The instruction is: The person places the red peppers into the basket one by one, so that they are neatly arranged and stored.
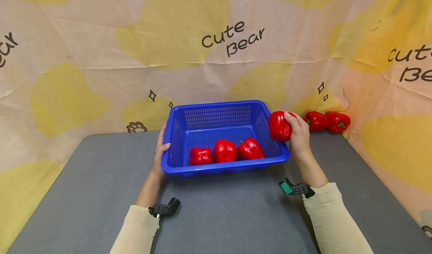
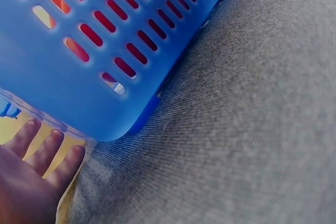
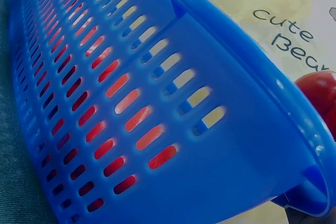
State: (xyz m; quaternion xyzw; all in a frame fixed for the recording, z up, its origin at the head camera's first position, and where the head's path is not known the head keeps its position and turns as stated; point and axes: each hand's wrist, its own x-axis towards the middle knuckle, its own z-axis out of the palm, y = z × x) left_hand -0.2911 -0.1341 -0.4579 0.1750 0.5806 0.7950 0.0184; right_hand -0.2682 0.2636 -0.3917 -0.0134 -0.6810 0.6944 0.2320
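A blue perforated plastic basket point(image 1: 216, 168) stands on the grey table, with three red bell peppers in it: one at the left point(image 1: 200, 156), one in the middle point(image 1: 225, 151) and one at the right point(image 1: 251, 149). My left hand point(image 1: 159, 152) rests against the basket's left end, its thumb at the rim; the left wrist view shows its fingers point(image 2: 43, 158) straight beside the basket's side. Over the right end of the rim, my right hand point(image 1: 298, 136) grips another red bell pepper point(image 1: 279, 126). In the right wrist view that pepper point(image 3: 321, 95) shows only partly, behind the rim.
Two more red bell peppers, a nearer-left one point(image 1: 316, 121) and a right one point(image 1: 337, 122), lie side by side at the table's back right edge. A patterned cloth point(image 1: 202, 81) hangs behind the table point(image 1: 222, 216) and along its sides.
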